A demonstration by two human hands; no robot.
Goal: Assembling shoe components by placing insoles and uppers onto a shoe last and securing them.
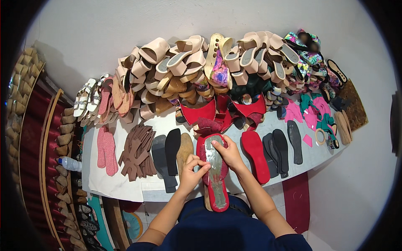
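Right hand (229,155) clasps the red sandal sole's (215,180) far end, seemingly steadying it; left hand (194,175) pinches its left edge

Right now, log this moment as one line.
right hand: holds red-rimmed grey sole, thumb on top | left hand: fingertips on its left side | red insole: on table, right

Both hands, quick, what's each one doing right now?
Left hand: fingers curled at the red shoe, pinch or hold cannot be told.
Right hand: closed on the red shoe, thumb on its grey face.
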